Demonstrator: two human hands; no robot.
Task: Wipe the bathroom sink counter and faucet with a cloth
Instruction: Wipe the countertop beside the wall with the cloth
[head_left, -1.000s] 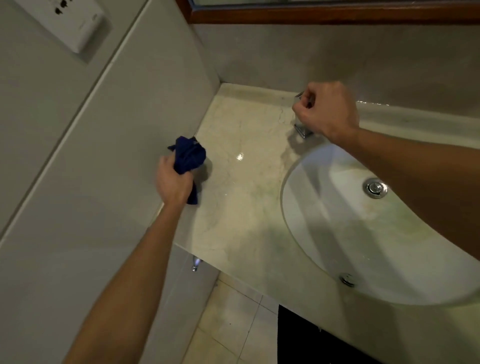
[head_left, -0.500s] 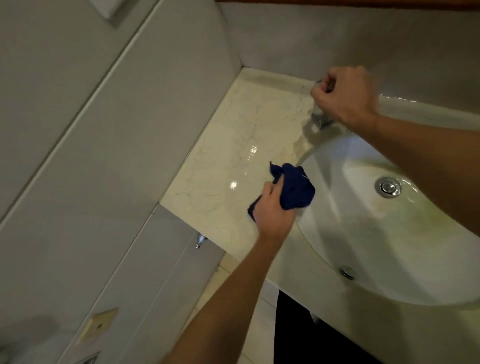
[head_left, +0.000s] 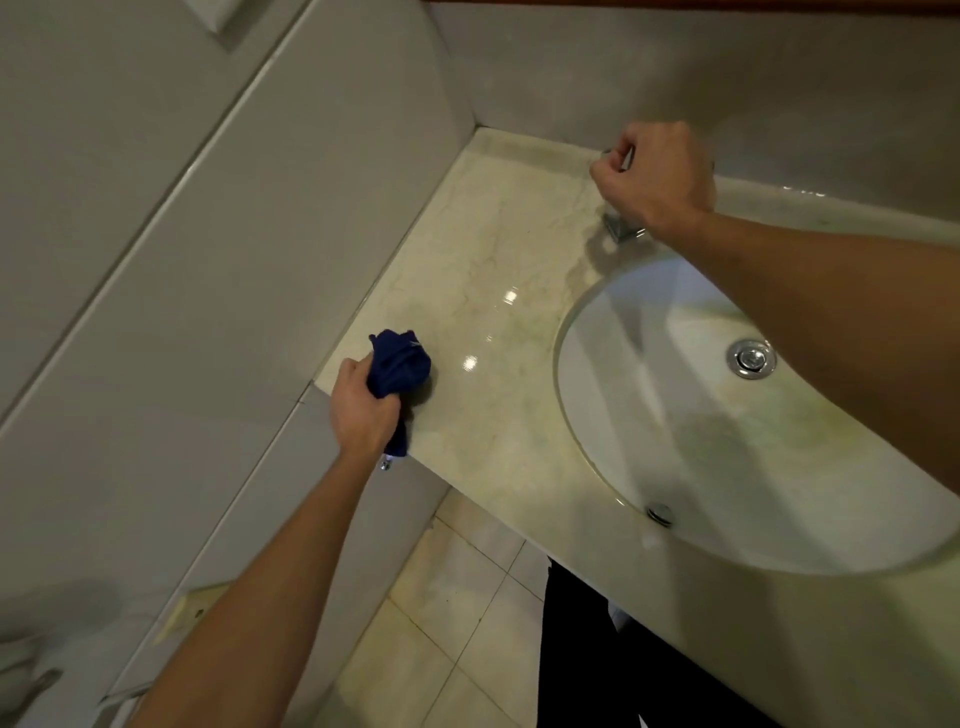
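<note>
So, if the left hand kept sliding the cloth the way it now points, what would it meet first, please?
Probably nothing soon: the left hand and cloth point up the bare counter toward the back wall. Depth is unclear.

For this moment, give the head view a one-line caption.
Left hand presses a bunched dark blue cloth on the cream marble counter; right hand grips the chrome faucet.
</note>
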